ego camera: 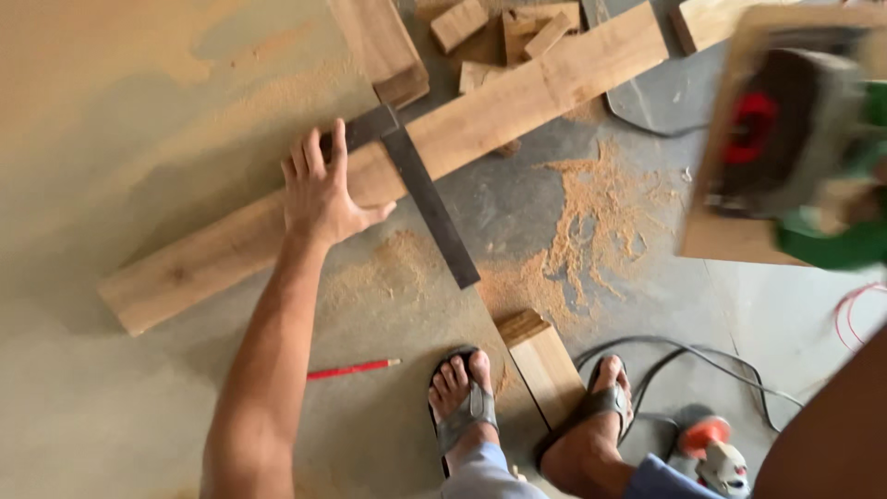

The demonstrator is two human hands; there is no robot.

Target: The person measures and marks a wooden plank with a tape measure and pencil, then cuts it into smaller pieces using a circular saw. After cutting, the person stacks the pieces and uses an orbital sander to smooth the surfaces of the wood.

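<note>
The left hand (319, 189), fingers spread, is pressing flat on the long plank (388, 157) beside the steel square (420, 189); the square's stock should be sitting tight against the edge. The right hand's grip cannot be told.

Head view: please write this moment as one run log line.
left hand: flat on plank, holding square | right hand: not visible | pencil: on floor

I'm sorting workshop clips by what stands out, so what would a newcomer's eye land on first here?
First the long wooden plank lying slantwise across the sawdust-strewn floor, with the left hand pressed flat on it beside a dark metal try square. Next, at the right edge, a blurred green and red power saw held up high; the right hand gripping it cannot be made out. A red pencil lies near the sandalled feet.
</note>
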